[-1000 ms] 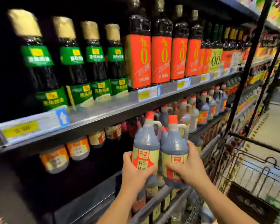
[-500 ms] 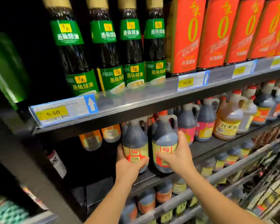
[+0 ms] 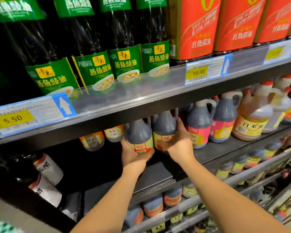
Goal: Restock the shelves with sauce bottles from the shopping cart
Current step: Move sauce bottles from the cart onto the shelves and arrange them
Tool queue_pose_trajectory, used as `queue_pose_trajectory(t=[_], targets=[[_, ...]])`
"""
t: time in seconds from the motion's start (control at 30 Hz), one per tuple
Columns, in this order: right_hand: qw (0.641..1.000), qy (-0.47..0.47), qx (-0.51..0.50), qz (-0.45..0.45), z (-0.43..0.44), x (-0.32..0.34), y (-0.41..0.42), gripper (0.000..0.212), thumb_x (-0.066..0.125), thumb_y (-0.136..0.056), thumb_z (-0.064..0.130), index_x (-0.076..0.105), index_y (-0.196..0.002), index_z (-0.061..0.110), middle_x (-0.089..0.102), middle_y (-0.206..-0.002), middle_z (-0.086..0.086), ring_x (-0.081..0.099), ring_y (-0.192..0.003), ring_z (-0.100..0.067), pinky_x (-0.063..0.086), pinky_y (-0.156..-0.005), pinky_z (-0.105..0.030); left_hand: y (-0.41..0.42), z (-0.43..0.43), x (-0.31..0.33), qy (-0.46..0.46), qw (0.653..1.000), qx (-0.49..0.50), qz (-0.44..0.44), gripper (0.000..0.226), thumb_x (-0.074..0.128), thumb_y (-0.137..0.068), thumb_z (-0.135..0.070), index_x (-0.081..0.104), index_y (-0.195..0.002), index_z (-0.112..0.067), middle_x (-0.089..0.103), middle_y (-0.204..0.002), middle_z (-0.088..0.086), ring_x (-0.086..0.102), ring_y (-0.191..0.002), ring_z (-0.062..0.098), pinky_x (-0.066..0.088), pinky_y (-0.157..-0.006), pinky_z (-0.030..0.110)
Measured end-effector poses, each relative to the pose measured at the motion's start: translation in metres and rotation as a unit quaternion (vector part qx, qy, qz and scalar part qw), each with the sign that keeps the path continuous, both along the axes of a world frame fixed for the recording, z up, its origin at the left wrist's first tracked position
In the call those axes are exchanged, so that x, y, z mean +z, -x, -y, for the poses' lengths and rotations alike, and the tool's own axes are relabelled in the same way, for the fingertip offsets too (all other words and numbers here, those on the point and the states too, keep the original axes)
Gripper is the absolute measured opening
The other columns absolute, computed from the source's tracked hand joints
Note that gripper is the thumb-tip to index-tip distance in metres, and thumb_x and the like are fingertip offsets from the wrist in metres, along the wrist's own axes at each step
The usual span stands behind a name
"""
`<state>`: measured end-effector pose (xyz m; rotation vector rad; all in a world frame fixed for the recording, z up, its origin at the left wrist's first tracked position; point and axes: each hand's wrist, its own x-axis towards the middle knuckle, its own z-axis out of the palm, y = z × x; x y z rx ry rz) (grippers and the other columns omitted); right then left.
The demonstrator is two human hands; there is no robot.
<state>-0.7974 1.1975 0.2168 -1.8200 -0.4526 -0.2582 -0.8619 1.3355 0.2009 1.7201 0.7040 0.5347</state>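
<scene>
- Low in the frame, two bare forearms reach up and forward toward the middle shelf (image 3: pixel 225 149).
- Left hand (image 3: pixel 133 154): cups the lower body of the left sauce bottle (image 3: pixel 139 134) from below and from its left. The fingers are curled round the base, and the label shows above the palm.
- Right hand (image 3: pixel 179 143): its back faces the camera, with the fingers (image 3: pixel 181 122) wrapped up the right side of the right sauce bottle (image 3: pixel 164 128).
- Both held bottles are dark jugs with yellow-and-red labels. Long axis is near vertical, necks up, labels toward the camera.
- They stand side by side, touching, at the front of the middle shelf.
- Their caps are hidden behind the upper shelf (image 3: pixel 141 96), and the hands cover their bases, so I cannot tell whether they sit on the shelf.
- Just right of them, pink-labelled jugs (image 3: pixel 198 126) stand upright, with a pale amber jug (image 3: pixel 252 121) beyond.
- On the upper shelf's front strip are a 5.50 price tag (image 3: pixel 12 118) and a 10.90 price tag (image 3: pixel 198 72).
- Green-labelled bottles (image 3: pixel 97 68) and red-labelled bottles (image 3: pixel 195 27) stand upright above.
</scene>
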Motion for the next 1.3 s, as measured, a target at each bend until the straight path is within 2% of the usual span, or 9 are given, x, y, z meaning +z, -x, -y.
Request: queue_pose_trajectory(t=[0.07,0.13,0.23,0.33,0.5,0.83,1.03,1.17,1.3], targets=[[0.997,0.066,-0.031,0.007,-0.006,0.0,-0.009,0.102,0.089,-0.061,0.03,0.035,-0.144,0.008,0.052,-0.139,-0.01,0.052,-0.126,-0.028,0.043,-0.102,-0.041,-0.009,-0.002,-0.001,0.018,1.0,-0.02,0.0,0.098,0.072,-0.055,-0.058,0.035,-0.136,-0.018,0.056,-0.132,0.0,0.052,-0.121,0.019,0.04,-0.103,0.032],[0.992,0.11,-0.054,-0.015,-0.013,0.0,-0.017,0.106,0.087,-0.061,0.037,0.03,-0.147,0.011,0.05,-0.142,-0.009,0.05,-0.128,-0.029,0.042,-0.104,-0.037,-0.012,-0.004,-0.006,-0.006,1.0,0.007,-0.003,0.1,0.084,-0.053,-0.048,0.033,-0.134,-0.019,0.056,-0.127,-0.003,0.055,-0.115,0.016,0.043,-0.098,0.031],[0.988,0.13,-0.075,-0.02,-0.019,-0.003,-0.026,0.098,0.086,-0.061,0.035,0.035,-0.141,0.011,0.055,-0.135,-0.01,0.054,-0.121,-0.032,0.044,-0.091,-0.032,-0.013,-0.008,-0.013,-0.068,0.997,0.023,0.02,0.099,0.094,-0.053,-0.023,0.032,-0.13,-0.027,0.052,-0.12,-0.012,0.055,-0.108,0.008,0.041,-0.089,0.024],[0.989,0.132,-0.066,-0.018,-0.02,-0.006,-0.034,0.086,0.085,-0.065,0.029,0.041,-0.134,0.003,0.055,-0.131,-0.015,0.052,-0.121,-0.034,0.04,-0.092,-0.03,-0.02,-0.012,-0.017,-0.075,0.996,0.018,0.038,0.1,0.093,-0.055,-0.016,0.032,-0.134,-0.024,0.056,-0.129,-0.004,0.058,-0.115,0.016,0.048,-0.096,0.034],[0.986,0.161,-0.045,-0.011,-0.022,-0.004,-0.041,0.095,0.084,-0.07,0.028,0.031,-0.142,-0.002,0.045,-0.136,-0.024,0.044,-0.125,-0.038,0.035,-0.1,-0.033,-0.03,-0.014,-0.019,-0.096,0.993,0.026,0.06,0.097,0.091,-0.057,-0.018,0.03,-0.131,-0.026,0.054,-0.132,0.0,0.057,-0.118,0.02,0.049,-0.099,0.046],[0.965,0.255,-0.056,-0.011,-0.027,0.004,-0.049,0.085,0.074,-0.08,0.037,0.028,-0.141,-0.001,0.038,-0.144,-0.019,0.032,-0.135,-0.033,0.028,-0.11,-0.034,-0.048,-0.018,-0.018,-0.114,0.992,0.051,0.009,0.092,0.091,-0.061,-0.023,0.025,-0.124,-0.033,0.046,-0.135,0.004,0.051,-0.121,0.022,0.038,-0.092,0.028],[0.958,0.272,-0.089,-0.017,-0.033,0.004,-0.049,0.079,0.071,-0.082,0.045,0.035,-0.137,0.0,0.045,-0.138,-0.017,0.041,-0.128,-0.029,0.033,-0.102,-0.028,-0.051,-0.021,-0.013,-0.15,0.987,0.033,-0.039,0.096,0.089,-0.065,-0.026,0.023,-0.135,-0.022,0.039,-0.139,0.011,0.044,-0.129,0.028,0.04,-0.107,0.043],[0.949,0.302,-0.088,-0.016,-0.033,0.006,-0.038,0.07,0.066,-0.086,0.045,0.04,-0.134,0.002,0.051,-0.132,-0.016,0.049,-0.12,-0.028,0.038,-0.094,-0.027,-0.038,-0.022,-0.009,-0.133,0.99,0.004,-0.052,0.108,0.092,-0.06,-0.019,0.02,-0.14,-0.016,0.033,-0.145,0.012,0.04,-0.133,0.028,0.035,-0.106,0.034],[0.966,0.247,-0.077,0.001,-0.016,0.008,-0.005,0.069,0.072,-0.082,0.04,0.043,-0.133,0.003,0.05,-0.129,-0.015,0.051,-0.116,-0.03,0.038,-0.088,-0.023,-0.013,-0.001,-0.005,-0.104,0.994,0.028,-0.032,0.118,0.091,-0.062,-0.02,0.014,-0.152,-0.015,0.021,-0.153,0.013,0.03,-0.139,0.033,0.033,-0.108,0.04]])
